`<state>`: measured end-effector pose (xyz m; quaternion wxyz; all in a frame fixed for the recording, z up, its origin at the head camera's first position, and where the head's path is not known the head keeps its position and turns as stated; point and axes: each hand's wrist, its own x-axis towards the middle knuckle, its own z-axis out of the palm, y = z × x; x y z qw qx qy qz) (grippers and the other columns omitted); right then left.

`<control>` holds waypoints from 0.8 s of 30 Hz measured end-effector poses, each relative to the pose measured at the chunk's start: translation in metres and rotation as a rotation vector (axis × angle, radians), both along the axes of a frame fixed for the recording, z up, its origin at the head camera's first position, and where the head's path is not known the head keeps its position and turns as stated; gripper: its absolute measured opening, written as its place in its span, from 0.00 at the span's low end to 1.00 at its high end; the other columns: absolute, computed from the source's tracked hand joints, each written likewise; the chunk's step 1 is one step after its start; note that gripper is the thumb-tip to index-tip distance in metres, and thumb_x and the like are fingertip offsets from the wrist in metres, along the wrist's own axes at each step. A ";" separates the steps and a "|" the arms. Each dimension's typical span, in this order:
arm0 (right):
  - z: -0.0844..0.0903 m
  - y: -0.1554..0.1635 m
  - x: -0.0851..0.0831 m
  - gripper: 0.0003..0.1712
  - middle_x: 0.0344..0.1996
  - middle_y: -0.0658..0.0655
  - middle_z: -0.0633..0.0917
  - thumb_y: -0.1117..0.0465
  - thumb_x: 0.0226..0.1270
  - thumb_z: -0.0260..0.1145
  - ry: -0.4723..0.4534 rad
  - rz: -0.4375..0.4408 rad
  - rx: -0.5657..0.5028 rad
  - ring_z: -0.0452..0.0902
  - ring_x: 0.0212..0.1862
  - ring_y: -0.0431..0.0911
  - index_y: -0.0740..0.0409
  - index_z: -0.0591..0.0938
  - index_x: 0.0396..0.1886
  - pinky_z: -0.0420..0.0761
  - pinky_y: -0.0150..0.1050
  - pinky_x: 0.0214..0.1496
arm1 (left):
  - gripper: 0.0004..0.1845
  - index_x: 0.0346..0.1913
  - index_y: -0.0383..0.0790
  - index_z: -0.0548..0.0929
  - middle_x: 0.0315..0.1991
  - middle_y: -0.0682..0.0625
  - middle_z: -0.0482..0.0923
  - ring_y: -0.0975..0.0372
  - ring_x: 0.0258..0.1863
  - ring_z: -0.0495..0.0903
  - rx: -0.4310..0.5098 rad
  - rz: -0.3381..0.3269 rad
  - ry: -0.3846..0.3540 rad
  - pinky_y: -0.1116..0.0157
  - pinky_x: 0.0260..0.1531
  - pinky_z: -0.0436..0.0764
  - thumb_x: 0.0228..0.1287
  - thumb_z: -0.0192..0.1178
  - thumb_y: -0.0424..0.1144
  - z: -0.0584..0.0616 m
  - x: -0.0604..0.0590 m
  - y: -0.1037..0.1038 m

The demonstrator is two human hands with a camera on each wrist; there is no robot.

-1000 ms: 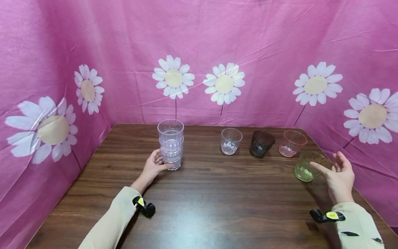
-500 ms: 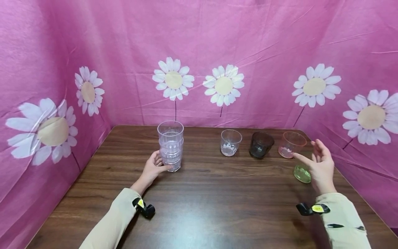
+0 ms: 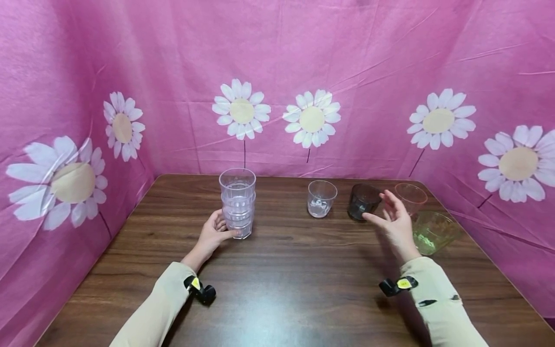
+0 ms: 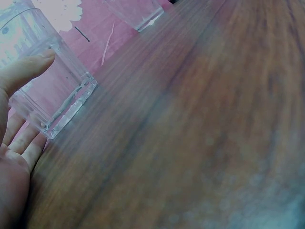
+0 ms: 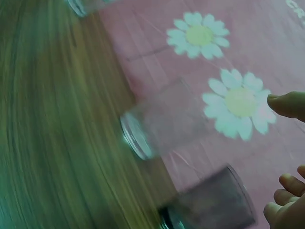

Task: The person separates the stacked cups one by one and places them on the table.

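Table: we see a brown wooden table [image 3: 282, 274], and we read its top as a clock face from the head view.
Stack: a stack of clear cups [image 3: 238, 205] stands upright at 11 o'clock.
Left hand: our left hand [image 3: 211, 238] holds the bottom of that stack, thumb across the near side, fingers behind.
Right hand: our right hand [image 3: 400, 231] is between 2 and 3 o'clock, thumb and fingers spread wide, gripping nothing; the right wrist view shows a gap between it and the dark cup [image 3: 363, 202].
Loose cups: from our right hand, the dark cup is near at 10 o'clock, the pink cup [image 3: 412, 196] at 1, partly hidden by the fingers, and the green cup [image 3: 433, 236] at 3.
Clear cup: a single clear cup [image 3: 320, 205] stands upright at the table's 1 o'clock.
Backdrop: pink cloth [image 3: 277, 53] with white daisies.
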<state>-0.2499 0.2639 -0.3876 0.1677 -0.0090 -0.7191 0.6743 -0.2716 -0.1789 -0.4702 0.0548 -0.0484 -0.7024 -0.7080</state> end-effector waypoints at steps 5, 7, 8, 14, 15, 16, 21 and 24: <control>-0.008 -0.027 -0.009 0.49 0.73 0.69 0.61 0.81 0.58 0.66 -0.016 0.105 0.015 0.51 0.76 0.55 0.68 0.53 0.77 0.52 0.42 0.77 | 0.37 0.65 0.24 0.66 0.55 0.40 0.77 0.71 0.47 0.77 -0.005 0.003 -0.003 0.72 0.54 0.74 0.49 0.68 0.16 0.000 0.000 0.000; -0.012 -0.037 -0.012 0.49 0.73 0.69 0.61 0.81 0.58 0.66 -0.018 0.144 0.019 0.51 0.76 0.55 0.69 0.53 0.76 0.52 0.43 0.77 | 0.37 0.65 0.25 0.66 0.55 0.40 0.77 0.71 0.47 0.77 -0.004 0.001 -0.001 0.72 0.54 0.74 0.49 0.68 0.17 0.000 0.000 0.001; -0.015 -0.042 -0.014 0.49 0.73 0.69 0.61 0.80 0.58 0.66 -0.017 0.162 0.022 0.51 0.76 0.56 0.70 0.53 0.76 0.52 0.44 0.77 | 0.38 0.65 0.25 0.66 0.55 0.40 0.77 0.71 0.47 0.77 0.000 -0.001 0.000 0.72 0.54 0.74 0.49 0.68 0.16 -0.001 0.000 0.001; -0.030 -0.072 -0.023 0.48 0.71 0.72 0.62 0.81 0.55 0.68 0.001 0.260 0.006 0.53 0.75 0.60 0.72 0.56 0.74 0.52 0.49 0.76 | 0.38 0.64 0.25 0.66 0.55 0.40 0.77 0.71 0.47 0.77 0.000 -0.001 -0.002 0.72 0.54 0.74 0.49 0.68 0.16 0.000 -0.001 0.001; -0.030 -0.077 -0.023 0.47 0.71 0.72 0.62 0.81 0.55 0.68 0.003 0.270 -0.002 0.54 0.74 0.60 0.73 0.57 0.74 0.53 0.49 0.76 | 0.38 0.64 0.25 0.66 0.55 0.40 0.77 0.71 0.47 0.77 -0.007 0.000 -0.002 0.72 0.54 0.74 0.49 0.69 0.17 0.000 -0.001 0.001; -0.031 -0.082 -0.023 0.47 0.71 0.73 0.63 0.82 0.54 0.68 0.010 0.278 -0.009 0.55 0.74 0.61 0.73 0.57 0.73 0.54 0.49 0.76 | 0.38 0.64 0.25 0.66 0.55 0.40 0.77 0.71 0.47 0.77 -0.011 0.001 -0.004 0.72 0.54 0.74 0.49 0.69 0.17 0.001 -0.001 0.000; -0.029 -0.103 -0.025 0.46 0.69 0.74 0.64 0.82 0.53 0.69 0.046 0.291 -0.019 0.57 0.72 0.62 0.75 0.60 0.71 0.56 0.49 0.75 | 0.38 0.65 0.25 0.66 0.55 0.40 0.77 0.71 0.47 0.77 -0.013 -0.003 -0.006 0.72 0.54 0.74 0.49 0.69 0.17 0.001 -0.001 0.000; -0.027 -0.113 -0.026 0.46 0.69 0.73 0.64 0.81 0.52 0.69 0.053 0.317 -0.021 0.57 0.73 0.61 0.74 0.60 0.71 0.56 0.48 0.76 | 0.38 0.64 0.25 0.66 0.55 0.41 0.77 0.71 0.47 0.77 -0.006 -0.002 -0.008 0.72 0.54 0.74 0.49 0.69 0.16 0.000 0.000 0.000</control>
